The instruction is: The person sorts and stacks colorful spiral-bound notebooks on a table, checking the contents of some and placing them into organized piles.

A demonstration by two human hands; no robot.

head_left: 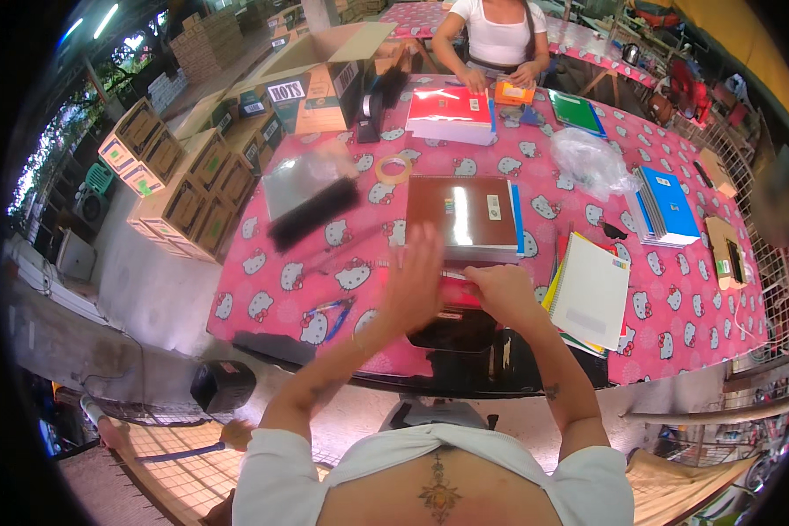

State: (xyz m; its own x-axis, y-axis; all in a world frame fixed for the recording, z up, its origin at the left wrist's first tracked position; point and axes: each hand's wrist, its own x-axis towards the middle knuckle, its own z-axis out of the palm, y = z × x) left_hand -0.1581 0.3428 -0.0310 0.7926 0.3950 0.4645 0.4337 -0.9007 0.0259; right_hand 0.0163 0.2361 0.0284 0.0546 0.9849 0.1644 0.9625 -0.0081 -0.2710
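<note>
Pink-clothed bench [237, 326], left portion: open cloth before a black brush [316, 215]. Blue-handled tool [340, 319], lying near the front edge; a sweeping forearm might knock it off. Tape roll [394, 170], flat, leaving some room leftward. Left hand [419, 276], blurred, fingers extended, grip released, by the near corner of the brown notebook stack [460, 206]; a hard push could skew the loose covers. Red item [454, 294], between both hands, above a black tray [451, 330] at the front edge; could slip edgeward if poorly held. Right hand [506, 291], fingers bent at the red item; firmness of grip cannot be told. White spiral notebook [594, 294], topping a fanned pile, crowding rightward elbow room; a bump could spread it.
</note>
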